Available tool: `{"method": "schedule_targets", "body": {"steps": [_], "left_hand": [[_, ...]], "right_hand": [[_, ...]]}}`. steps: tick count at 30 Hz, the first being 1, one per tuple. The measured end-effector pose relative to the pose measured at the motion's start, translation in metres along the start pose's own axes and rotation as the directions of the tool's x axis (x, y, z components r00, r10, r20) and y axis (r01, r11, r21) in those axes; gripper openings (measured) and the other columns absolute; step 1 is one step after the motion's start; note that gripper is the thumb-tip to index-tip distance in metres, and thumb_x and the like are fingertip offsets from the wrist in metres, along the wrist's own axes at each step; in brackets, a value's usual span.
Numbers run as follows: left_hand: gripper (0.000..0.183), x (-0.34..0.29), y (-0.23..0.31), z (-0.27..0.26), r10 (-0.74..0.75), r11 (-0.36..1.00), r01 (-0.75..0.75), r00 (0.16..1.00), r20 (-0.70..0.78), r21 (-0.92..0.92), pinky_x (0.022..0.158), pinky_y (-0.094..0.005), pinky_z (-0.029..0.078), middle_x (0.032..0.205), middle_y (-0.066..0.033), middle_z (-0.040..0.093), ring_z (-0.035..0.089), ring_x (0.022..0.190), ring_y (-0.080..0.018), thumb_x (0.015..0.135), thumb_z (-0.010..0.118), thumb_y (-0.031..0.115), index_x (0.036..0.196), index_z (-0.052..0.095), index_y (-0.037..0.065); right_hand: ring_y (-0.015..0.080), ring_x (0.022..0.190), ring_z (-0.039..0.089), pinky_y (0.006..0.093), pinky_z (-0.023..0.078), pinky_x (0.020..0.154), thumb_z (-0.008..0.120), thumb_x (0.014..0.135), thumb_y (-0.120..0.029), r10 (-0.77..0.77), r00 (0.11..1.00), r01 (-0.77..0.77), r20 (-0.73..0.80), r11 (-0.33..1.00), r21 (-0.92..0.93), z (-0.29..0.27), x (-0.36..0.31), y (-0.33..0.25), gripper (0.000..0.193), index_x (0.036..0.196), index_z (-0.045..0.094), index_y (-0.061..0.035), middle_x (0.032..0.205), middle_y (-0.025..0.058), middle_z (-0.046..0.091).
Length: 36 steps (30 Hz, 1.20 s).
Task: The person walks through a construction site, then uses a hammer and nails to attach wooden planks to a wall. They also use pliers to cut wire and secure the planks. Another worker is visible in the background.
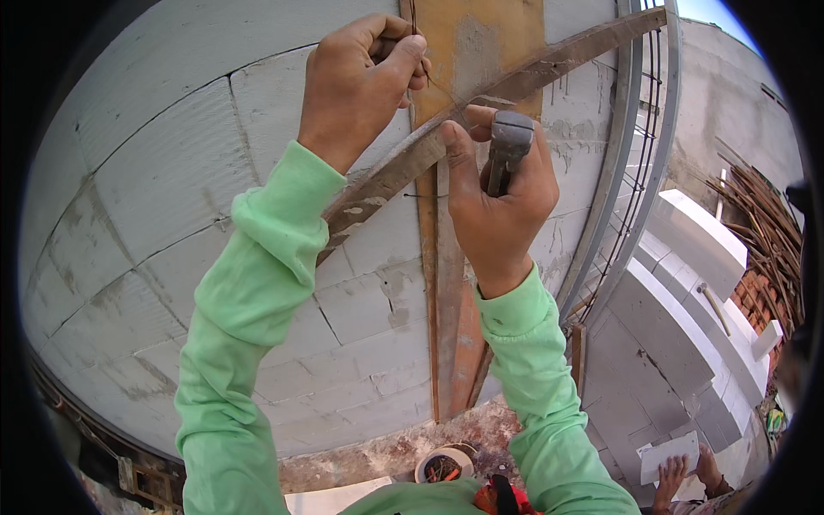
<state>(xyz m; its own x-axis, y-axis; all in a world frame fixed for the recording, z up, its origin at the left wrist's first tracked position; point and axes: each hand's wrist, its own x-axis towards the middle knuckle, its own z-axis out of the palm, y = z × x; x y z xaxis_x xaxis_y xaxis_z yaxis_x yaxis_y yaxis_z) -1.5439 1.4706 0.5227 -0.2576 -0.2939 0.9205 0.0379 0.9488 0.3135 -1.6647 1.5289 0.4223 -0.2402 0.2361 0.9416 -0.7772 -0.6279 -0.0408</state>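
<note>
My left hand [365, 81] is raised near the top of the wall, thumb and fingers pinched on a thin dark wire [415, 15]. Lower and to the right, my right hand [505, 202] wraps around a dark metal tool that looks like pincers [512, 136], its blocky head standing out above the fingers. The right thumb and forefinger come close together beside the wire; whether they touch it cannot be made out. Behind both hands, a slanting wooden batten [378, 190] crosses an upright board [493, 43] against the block wall.
Pale block wall [163, 180] fills the left. Metal posts [611, 163] with reinforcing bars stand right of my hands. Beyond are stacked white blocks [652, 318] and rusty rods [760, 219]. Below sits a bucket [445, 464]. Another person's hands [674, 476] hold a pale slab [671, 457] at lower right.
</note>
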Motion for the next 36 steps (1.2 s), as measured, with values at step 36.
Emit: {"method": "schedule_targets", "body": {"steps": [36], "left_hand": [[0.027,0.008,0.01,-0.015,-0.039,0.966,0.104,0.964,0.262,-0.238,0.072,-0.0273,0.058,0.089,-0.0082,0.067,0.065,0.076,-0.013,0.092,0.068,0.019,0.11,0.065,-0.002]], "right_hand": [[0.0044,0.067,0.05,0.0213,0.041,0.061,0.065,0.091,-0.006,0.528,0.756,-0.654,0.386,0.619,0.435,0.011,0.022,0.006,0.011,0.099,0.068,0.0014,0.076,-0.0017,0.062]]}}
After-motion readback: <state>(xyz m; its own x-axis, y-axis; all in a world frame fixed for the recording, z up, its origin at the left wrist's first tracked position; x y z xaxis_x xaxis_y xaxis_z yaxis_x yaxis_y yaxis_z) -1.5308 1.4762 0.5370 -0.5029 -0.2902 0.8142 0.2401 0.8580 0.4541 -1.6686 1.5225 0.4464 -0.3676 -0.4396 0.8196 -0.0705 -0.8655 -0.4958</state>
